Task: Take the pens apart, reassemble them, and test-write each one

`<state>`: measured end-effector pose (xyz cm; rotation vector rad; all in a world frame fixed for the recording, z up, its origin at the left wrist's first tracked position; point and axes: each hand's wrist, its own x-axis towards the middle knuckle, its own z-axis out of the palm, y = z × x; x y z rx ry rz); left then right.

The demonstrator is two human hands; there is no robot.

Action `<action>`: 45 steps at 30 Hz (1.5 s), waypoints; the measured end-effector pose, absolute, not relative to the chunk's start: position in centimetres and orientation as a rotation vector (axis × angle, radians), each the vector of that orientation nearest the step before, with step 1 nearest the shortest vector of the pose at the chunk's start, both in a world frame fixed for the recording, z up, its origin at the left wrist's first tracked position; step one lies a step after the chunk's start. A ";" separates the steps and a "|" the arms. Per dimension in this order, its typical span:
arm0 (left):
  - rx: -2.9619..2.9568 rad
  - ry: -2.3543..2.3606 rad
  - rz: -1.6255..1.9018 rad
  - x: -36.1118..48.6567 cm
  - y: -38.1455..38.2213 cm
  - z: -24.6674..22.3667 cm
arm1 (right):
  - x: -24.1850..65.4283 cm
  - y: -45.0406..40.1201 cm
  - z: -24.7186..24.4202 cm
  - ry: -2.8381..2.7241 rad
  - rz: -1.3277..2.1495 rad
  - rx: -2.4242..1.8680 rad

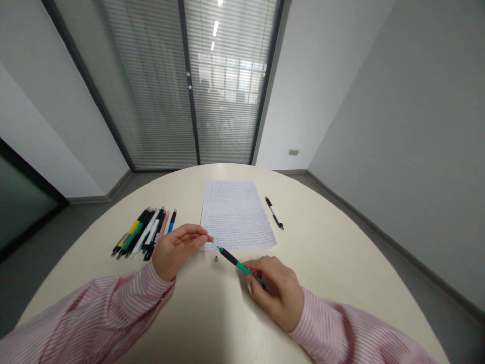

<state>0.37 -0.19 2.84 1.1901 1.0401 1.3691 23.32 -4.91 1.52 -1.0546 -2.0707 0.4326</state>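
Here the right hand firmly gripped a slim black-and-green pen, its tip pointing toward the left hand, whose loosely curled, empty fingers hung just beside a handwritten white paper sheet

**Both hands out front, just below center of the shot**

Left hand sits left of center, fingers loosely stretched out toward the right, nothing gripped as far as I can see. Right hand is lower right of center, curled into a pretty snug grip, wrist turned inward. Both forearms angle in from the bottom corners, pink striped sleeves reaching right down to the wrists.
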 end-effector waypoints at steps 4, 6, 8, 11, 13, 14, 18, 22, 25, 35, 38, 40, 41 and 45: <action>1.268 1.042 1.339 0.4 -0.2 2.7 | 23.3 -4.8 1.7 -2.072 0.423 -1.058; 1.351 1.041 1.313 0.3 -0.2 2.6 | 23.3 -4.8 1.8 -2.079 0.413 -1.057; 1.378 1.047 1.311 0.3 -0.1 2.5 | 23.3 -4.8 1.8 -2.086 0.413 -1.056; 1.314 1.071 1.374 0.2 -0.1 2.6 | 23.4 -4.8 1.7 -2.085 0.428 -1.058; 1.298 1.070 1.405 0.2 -0.1 2.8 | 23.4 -4.8 1.6 -2.076 0.434 -1.063; 1.300 1.067 1.409 0.2 -0.1 2.8 | 23.4 -4.8 1.6 -2.075 0.433 -1.063; 1.373 1.040 1.344 0.0 -0.1 2.7 | 23.3 -4.7 1.7 -2.084 0.429 -1.054; 1.502 0.957 1.251 0.0 0.0 2.3 | 23.3 -4.6 1.8 -2.098 0.421 -1.054; 1.588 0.856 1.224 0.2 0.0 2.2 | 23.4 -4.7 1.9 -2.135 0.407 -1.054; 2.228 1.097 1.202 0.1 0.0 1.2 | 23.6 -4.0 1.7 -2.079 0.393 -1.073; 2.541 1.073 1.145 0.0 0.2 0.7 | 24.1 -3.5 1.7 -2.078 0.356 -1.090; 2.603 1.032 1.126 -0.1 0.4 0.8 | 24.4 -3.1 1.7 -2.085 0.330 -1.088; 2.594 1.020 1.136 -0.3 0.4 1.0 | 24.5 -3.0 1.7 -2.087 0.314 -1.086; 2.179 1.102 1.188 -0.6 0.6 1.8 | 24.6 -2.1 1.4 -2.093 0.236 -1.071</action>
